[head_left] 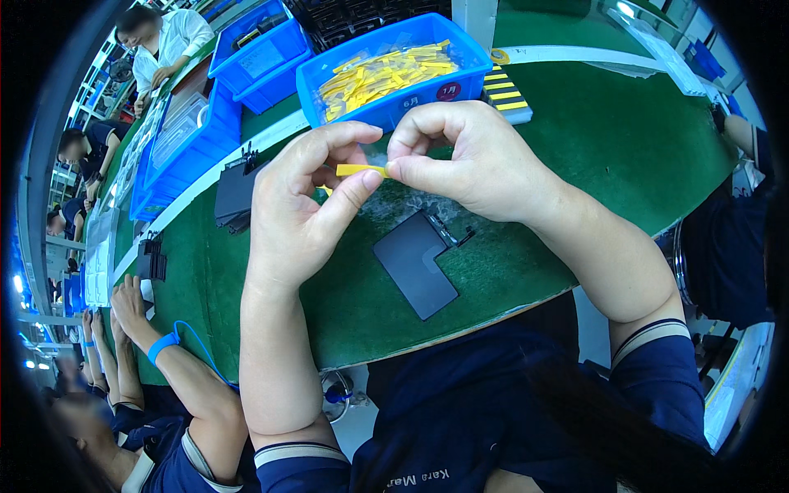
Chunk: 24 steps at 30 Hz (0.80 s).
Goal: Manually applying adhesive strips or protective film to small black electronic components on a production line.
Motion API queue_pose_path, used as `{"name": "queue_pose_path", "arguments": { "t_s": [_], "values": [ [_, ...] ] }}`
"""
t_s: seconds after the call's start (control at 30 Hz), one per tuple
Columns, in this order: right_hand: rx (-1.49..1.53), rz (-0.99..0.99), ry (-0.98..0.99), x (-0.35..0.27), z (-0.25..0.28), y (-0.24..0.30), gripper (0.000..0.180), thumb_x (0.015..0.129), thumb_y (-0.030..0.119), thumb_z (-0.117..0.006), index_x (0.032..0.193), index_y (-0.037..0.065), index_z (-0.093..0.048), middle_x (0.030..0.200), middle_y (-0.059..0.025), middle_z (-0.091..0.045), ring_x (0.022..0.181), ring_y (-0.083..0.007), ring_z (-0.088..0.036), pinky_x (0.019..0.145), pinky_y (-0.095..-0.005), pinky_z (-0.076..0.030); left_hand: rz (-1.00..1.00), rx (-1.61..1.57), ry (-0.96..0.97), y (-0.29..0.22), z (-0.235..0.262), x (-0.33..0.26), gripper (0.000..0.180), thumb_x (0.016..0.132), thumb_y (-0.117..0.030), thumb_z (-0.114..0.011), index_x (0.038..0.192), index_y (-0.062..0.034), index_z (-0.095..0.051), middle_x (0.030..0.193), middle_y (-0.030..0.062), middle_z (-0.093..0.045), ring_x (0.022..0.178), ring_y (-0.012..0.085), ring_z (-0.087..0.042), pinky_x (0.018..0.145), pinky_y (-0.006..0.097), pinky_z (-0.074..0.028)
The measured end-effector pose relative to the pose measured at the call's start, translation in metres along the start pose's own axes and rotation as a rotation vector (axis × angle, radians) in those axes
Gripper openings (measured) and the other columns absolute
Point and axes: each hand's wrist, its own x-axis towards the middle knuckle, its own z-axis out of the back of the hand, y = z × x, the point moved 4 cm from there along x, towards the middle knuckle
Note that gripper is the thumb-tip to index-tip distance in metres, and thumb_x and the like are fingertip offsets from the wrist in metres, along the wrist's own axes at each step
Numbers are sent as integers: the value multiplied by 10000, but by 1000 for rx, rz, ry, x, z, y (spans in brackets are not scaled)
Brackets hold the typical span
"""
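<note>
Both my hands are raised over the green table, fingertips close together around a small yellow strip point(358, 170). My right hand point(477, 160) pinches the strip's right end between thumb and fingers. The thumb of my left hand point(296, 205) presses against its underside, the fingers curled above it. A second bit of yellow shows behind the left thumb. Below my hands lies a flat dark-grey L-shaped panel point(411, 267) with a small metal-and-black fitting point(440, 228) at its upper right edge.
Beyond my hands stands a blue bin point(308, 86) of yellow strips, beside a black-and-yellow striped block point(507, 94). Left are stacked dark panels point(234, 197) and more blue bins point(193, 160). A co-worker's hand point(129, 306) with a blue wristband is at left; another person's arm point(737, 131) is at right.
</note>
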Motion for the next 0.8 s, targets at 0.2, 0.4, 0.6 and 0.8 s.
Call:
{"name": "queue_pose_path", "arguments": {
  "t_s": [0.2, 0.4, 0.6, 0.8],
  "values": [
    [23, -25, 189, 1, -2, -6, 150, 742, 160, -664, 755, 11, -647, 650, -51, -612, 596, -114, -563, 591, -257, -461, 26, -246, 28, 6, -6, 2, 200, 798, -66, -642, 989, -11, -624, 809, -2, -577, 679, 53, -524, 611, 192, -437],
    [-64, -91, 52, 5, 4, -13, 182, 745, 194, -685, 785, 18, -664, 680, -69, -632, 631, -145, -590, 623, -284, -475, 292, 595, -25, 37, 5, 10, 186, 780, -66, -615, 959, -17, -612, 765, 42, -590, 639, 73, -532, 580, 216, -432],
    [-243, 0, 51, 2, 5, 2, 168, 765, 175, -664, 809, 14, -651, 737, -67, -637, 697, -150, -599, 673, -282, -476, 248, 989, -9, 43, -1, 5, 143, 742, -87, -625, 859, -12, -591, 862, 152, -562, 835, 337, -576, 748, 408, -465],
    [-275, 98, -26, 4, 10, 6, 186, 740, 191, -652, 787, 11, -651, 725, -104, -644, 683, -209, -623, 652, -306, -489, 132, 987, -112, 30, 1, 4, 138, 752, -93, -627, 858, -15, -584, 857, 146, -568, 835, 332, -577, 750, 395, -461]
  ]
}}
